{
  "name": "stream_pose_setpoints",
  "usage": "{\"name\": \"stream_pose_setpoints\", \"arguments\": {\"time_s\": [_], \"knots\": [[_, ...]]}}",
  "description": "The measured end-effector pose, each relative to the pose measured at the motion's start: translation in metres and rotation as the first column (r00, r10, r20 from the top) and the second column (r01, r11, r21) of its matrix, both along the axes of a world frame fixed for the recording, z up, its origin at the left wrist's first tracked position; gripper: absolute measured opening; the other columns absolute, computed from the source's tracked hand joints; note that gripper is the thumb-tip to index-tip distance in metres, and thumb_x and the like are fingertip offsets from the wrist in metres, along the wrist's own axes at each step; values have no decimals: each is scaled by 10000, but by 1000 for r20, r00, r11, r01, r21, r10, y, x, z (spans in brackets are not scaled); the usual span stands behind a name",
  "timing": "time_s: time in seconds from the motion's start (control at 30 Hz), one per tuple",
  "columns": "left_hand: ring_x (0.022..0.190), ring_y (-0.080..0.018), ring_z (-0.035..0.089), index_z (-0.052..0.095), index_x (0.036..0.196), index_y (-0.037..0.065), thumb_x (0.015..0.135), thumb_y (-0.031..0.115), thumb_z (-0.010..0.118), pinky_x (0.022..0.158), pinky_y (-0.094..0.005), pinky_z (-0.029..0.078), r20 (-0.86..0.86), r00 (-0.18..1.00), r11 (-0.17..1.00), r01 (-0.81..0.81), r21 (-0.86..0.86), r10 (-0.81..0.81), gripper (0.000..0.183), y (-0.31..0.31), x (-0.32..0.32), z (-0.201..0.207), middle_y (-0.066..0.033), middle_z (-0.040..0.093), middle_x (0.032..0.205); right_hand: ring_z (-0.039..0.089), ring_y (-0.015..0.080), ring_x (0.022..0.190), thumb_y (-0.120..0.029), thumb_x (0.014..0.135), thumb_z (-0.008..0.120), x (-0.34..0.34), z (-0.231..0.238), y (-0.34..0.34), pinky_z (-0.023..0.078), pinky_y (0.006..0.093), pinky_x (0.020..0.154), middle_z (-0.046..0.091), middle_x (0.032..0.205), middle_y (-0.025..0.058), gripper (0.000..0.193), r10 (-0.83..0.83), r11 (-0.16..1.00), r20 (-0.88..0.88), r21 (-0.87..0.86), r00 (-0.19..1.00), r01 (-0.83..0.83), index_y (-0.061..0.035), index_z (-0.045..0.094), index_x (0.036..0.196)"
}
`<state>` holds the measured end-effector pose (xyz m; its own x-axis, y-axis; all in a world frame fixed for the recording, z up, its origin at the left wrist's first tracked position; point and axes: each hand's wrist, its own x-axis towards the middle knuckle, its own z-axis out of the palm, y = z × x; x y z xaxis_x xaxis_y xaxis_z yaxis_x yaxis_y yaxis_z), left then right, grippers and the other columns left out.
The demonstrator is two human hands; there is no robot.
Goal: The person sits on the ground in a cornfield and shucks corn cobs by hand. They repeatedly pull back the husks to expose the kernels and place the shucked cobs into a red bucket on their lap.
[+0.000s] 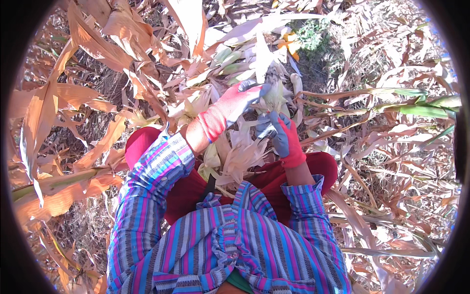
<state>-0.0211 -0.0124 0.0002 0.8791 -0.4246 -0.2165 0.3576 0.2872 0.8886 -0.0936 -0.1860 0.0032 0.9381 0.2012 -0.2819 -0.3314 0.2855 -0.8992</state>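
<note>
In front of my knees is a corn ear in a pale green husk, with dark silk at its far end. My left hand, in a red glove with grey fingers, reaches from the left, its fingertips closed against the ear's side. Lower and to the right, my right hand, in a matching glove, pinches at the ear's near end. What lies between those right fingertips is too small to make out. Loose dry husks lie between my legs, below both hands.
Husked corn ears are piled beyond my left hand. Dry corn leaves rise at left, and a greenish stalk lies at right. Yellow-orange pieces sit at the far side. My knees in red trousers flank the husks.
</note>
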Motion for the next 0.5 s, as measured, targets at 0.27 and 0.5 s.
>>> {"name": "stream_pose_setpoints", "arguments": {"time_s": [0.27,0.5], "knots": [[763,-151,604,626,1075,56,890,234,532,700,-296,484,553,758,907,117,405,-345,273,5,-11,0,-64,638,898,568,276,677,-288,833,563,16,0,-18,449,366,665,599,759,147,254,610,476,-94,-750,787,-459,-52,634,892],[735,-98,561,587,1070,22,704,355,741,685,-292,472,276,883,758,126,640,-380,518,-10,-19,-1,-34,628,817,563,72,605,-251,893,557,27,31,-40,431,210,526,599,688,-5,231,-246,895,79,-364,966,257,-28,617,895]]}}
